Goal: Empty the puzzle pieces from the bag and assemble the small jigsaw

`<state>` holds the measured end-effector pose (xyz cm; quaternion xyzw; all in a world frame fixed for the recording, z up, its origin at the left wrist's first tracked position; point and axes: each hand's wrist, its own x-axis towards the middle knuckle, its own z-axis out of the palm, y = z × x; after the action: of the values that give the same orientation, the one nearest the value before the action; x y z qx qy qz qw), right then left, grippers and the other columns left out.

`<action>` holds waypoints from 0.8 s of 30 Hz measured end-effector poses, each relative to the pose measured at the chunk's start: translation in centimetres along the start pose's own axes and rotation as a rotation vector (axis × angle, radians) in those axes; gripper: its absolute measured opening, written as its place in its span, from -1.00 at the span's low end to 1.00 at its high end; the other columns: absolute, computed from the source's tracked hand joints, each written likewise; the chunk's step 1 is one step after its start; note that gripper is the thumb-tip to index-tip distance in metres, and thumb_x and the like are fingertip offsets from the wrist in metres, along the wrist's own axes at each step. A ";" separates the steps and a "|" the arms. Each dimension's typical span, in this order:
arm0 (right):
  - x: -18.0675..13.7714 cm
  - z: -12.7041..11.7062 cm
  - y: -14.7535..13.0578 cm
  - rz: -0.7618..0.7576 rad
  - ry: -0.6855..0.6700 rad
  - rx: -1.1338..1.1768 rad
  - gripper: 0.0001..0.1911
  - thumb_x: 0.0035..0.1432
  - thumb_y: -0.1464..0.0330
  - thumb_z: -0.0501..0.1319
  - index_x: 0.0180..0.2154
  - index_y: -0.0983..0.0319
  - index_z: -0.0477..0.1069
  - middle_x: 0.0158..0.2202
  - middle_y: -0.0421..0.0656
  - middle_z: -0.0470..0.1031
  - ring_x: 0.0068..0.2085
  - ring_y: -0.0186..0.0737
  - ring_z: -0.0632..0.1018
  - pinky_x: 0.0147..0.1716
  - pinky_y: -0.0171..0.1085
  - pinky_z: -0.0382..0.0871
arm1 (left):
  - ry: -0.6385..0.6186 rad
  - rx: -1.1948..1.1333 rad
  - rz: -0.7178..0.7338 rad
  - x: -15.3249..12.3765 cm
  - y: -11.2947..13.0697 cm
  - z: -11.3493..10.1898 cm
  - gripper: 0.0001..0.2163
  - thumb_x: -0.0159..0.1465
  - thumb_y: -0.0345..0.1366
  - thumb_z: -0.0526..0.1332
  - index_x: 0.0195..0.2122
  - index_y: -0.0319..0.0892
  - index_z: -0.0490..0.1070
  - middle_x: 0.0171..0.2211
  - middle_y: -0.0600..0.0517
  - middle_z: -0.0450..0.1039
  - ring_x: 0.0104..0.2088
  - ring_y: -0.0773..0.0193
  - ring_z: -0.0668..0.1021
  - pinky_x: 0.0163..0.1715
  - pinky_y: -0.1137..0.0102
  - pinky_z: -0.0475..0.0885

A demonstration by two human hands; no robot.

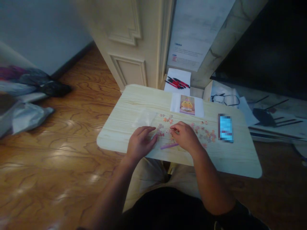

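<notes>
Head camera: the person's right hand (184, 136) hangs low over the table (115, 127), fingers curled in toward the thumb. The tips are small and blurred here, so I cannot tell whether they meet or pinch a piece. The left hand (140, 143) is across from it, thumb and fingers apart, the gap facing the right fingertips.

Puzzle pieces (161, 134) lie between the two hands — just beside the left fingertips and near the right ones. A second cluster (168, 120) sits a little beyond both sets of fingertips, and a wider scatter (211, 136) spreads out to the right of the right hand, partly hidden behind it. Nearer the person's body than the right fingertips is a thin purple strip (169, 146), its right end running up to the hand.

Just beyond the left hand rests a clear plastic bag (145, 118). Past the right hand, toward the far edge, is a sheet with a picture of a yellow figure (187, 104); farther still, a bunch of red and black pens (177, 83). A phone (225, 127) lies well to the right of the right hand — apart from the scatter, its screen lit and blurred into blocks.
</notes>
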<state>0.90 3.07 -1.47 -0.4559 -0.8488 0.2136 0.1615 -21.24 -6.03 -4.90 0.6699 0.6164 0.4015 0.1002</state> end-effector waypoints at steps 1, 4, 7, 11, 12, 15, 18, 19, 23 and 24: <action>0.1 0.7 -0.8 0.007 0.008 -0.037 -0.90 0.31 0.35 0.27 -0.22 0.14 0.58 -0.21 -0.09 0.55 -0.11 -0.08 0.55 -0.07 -0.16 0.40 | 0.010 0.004 -0.002 -0.1 0.0 0.1 -0.75 0.32 -0.25 0.30 0.02 -0.08 0.52 -0.06 -0.03 0.59 -0.04 0.15 0.60 0.00 0.22 0.53; 0.7 2.8 -3.3 0.034 0.018 -0.115 -0.90 0.28 0.28 0.32 -0.26 0.16 0.54 -0.22 -0.05 0.53 -0.11 -0.03 0.52 -0.08 -0.13 0.40 | 0.061 0.008 -0.014 -0.4 0.2 0.2 -0.79 0.33 -0.29 0.27 -0.02 -0.09 0.54 -0.12 -0.03 0.59 -0.07 0.16 0.61 -0.02 0.24 0.53; 1.4 4.3 -4.8 0.055 0.000 -0.121 -0.93 0.27 0.33 0.32 -0.20 0.17 0.50 -0.19 -0.05 0.51 -0.08 -0.04 0.51 -0.05 -0.13 0.38 | 0.097 0.000 -0.022 -0.5 0.1 -0.3 -0.82 0.32 -0.31 0.27 -0.06 -0.10 0.54 -0.14 -0.02 0.60 -0.11 0.18 0.61 -0.05 0.27 0.54; 2.2 4.6 -4.7 0.063 0.000 -0.073 -0.90 0.24 0.36 0.34 -0.21 0.19 0.47 -0.14 -0.06 0.53 -0.05 -0.05 0.51 -0.03 -0.15 0.37 | 0.095 0.017 -0.025 -0.6 -0.4 -0.5 -0.82 0.31 -0.31 0.29 -0.07 -0.10 0.55 -0.17 0.00 0.60 -0.14 0.18 0.61 -0.06 0.26 0.53; 2.2 4.5 -4.6 0.056 -0.004 -0.045 -0.91 0.24 0.39 0.33 -0.21 0.18 0.46 -0.16 -0.08 0.54 -0.07 -0.07 0.52 -0.05 -0.17 0.37 | 0.087 0.018 -0.022 -0.6 -0.4 -0.4 -0.82 0.30 -0.31 0.29 -0.07 -0.10 0.55 -0.17 0.00 0.60 -0.14 0.18 0.62 -0.06 0.26 0.53; 1.5 3.6 -3.9 0.040 -0.027 0.098 -0.89 0.25 0.47 0.30 -0.21 0.15 0.45 -0.24 -0.18 0.58 -0.17 -0.17 0.55 -0.14 -0.24 0.37 | 0.063 -0.002 -0.006 -0.6 -0.1 0.0 -0.83 0.31 -0.31 0.29 -0.08 -0.10 0.55 -0.16 0.00 0.61 -0.13 0.18 0.62 -0.06 0.26 0.53; -0.5 2.0 -2.9 0.062 -0.039 0.281 -0.92 0.29 0.43 0.28 -0.20 0.12 0.49 -0.25 -0.23 0.62 -0.22 -0.22 0.58 -0.19 -0.27 0.39 | 0.017 -0.050 0.043 -0.6 1.0 0.6 -0.82 0.32 -0.30 0.29 -0.06 -0.09 0.55 -0.13 -0.01 0.61 -0.11 0.18 0.62 -0.05 0.26 0.54; -1.3 1.5 -2.5 0.073 -0.030 0.330 -0.94 0.30 0.40 0.28 -0.21 0.11 0.51 -0.26 -0.23 0.63 -0.23 -0.22 0.60 -0.20 -0.27 0.40 | -0.007 -0.069 0.066 -0.6 1.5 0.8 -0.81 0.32 -0.28 0.30 -0.05 -0.08 0.55 -0.12 -0.02 0.61 -0.10 0.18 0.62 -0.05 0.26 0.55; -4.5 -0.5 -0.6 0.146 0.034 0.474 -0.87 0.29 0.40 0.27 -0.16 0.09 0.57 -0.23 -0.23 0.66 -0.22 -0.22 0.64 -0.17 -0.25 0.46 | -0.109 -0.187 0.140 -0.6 3.6 2.4 -0.81 0.34 -0.25 0.32 -0.03 -0.06 0.55 -0.09 -0.04 0.62 -0.08 0.18 0.63 -0.06 0.25 0.58; -5.2 -0.9 -0.1 0.162 0.036 0.499 -0.88 0.28 0.39 0.28 -0.17 0.09 0.57 -0.24 -0.23 0.66 -0.22 -0.22 0.64 -0.17 -0.25 0.47 | -0.133 -0.217 0.148 -0.6 4.1 3.0 -0.82 0.35 -0.25 0.31 -0.03 -0.06 0.55 -0.12 -0.03 0.63 -0.11 0.19 0.64 -0.06 0.24 0.58</action>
<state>4.01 -1.17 -1.01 -0.4721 -0.7275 0.4204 0.2666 -16.14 -6.41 -4.50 0.7238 0.5104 0.4269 0.1826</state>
